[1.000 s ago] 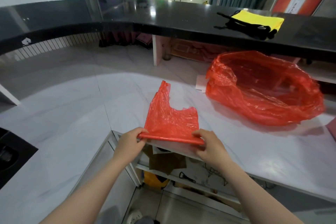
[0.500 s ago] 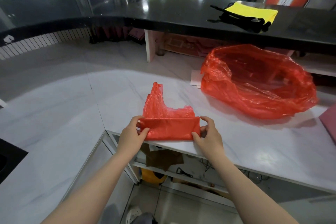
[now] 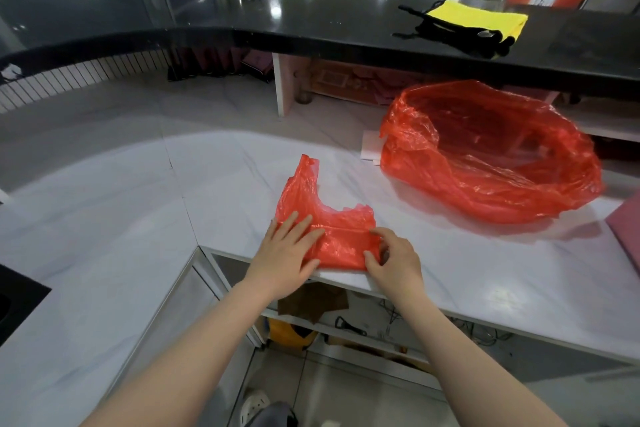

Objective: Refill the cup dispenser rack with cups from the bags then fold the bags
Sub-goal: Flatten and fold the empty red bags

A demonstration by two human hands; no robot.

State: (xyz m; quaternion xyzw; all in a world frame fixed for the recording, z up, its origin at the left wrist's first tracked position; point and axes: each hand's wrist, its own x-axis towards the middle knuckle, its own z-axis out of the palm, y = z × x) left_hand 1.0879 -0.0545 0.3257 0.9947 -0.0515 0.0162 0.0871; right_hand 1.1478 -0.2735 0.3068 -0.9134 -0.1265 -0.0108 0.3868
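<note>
A small red plastic bag (image 3: 341, 239) lies partly folded at the near edge of the white marble counter (image 3: 138, 204), its handle end pointing away from me. My left hand (image 3: 285, 251) lies flat on the bag's left part, fingers straight, pressing the fold down. My right hand (image 3: 393, 258) pinches the folded bag's right edge between thumb and curled fingers. A second, larger red bag (image 3: 491, 152) sits open and puffed up at the back right of the counter. No cups or dispenser rack show in this view.
A black raised counter (image 3: 242, 17) curves across the back, carrying a yellow cloth with black straps (image 3: 474, 22). A pink object (image 3: 627, 236) pokes in at the right edge. Below the counter's near edge are shelves with clutter (image 3: 311, 315).
The bag's near strip has been folded over away from me. My left hand has gone from pinching the edge to lying flat on the fold; my right hand still pinches the right edge.
</note>
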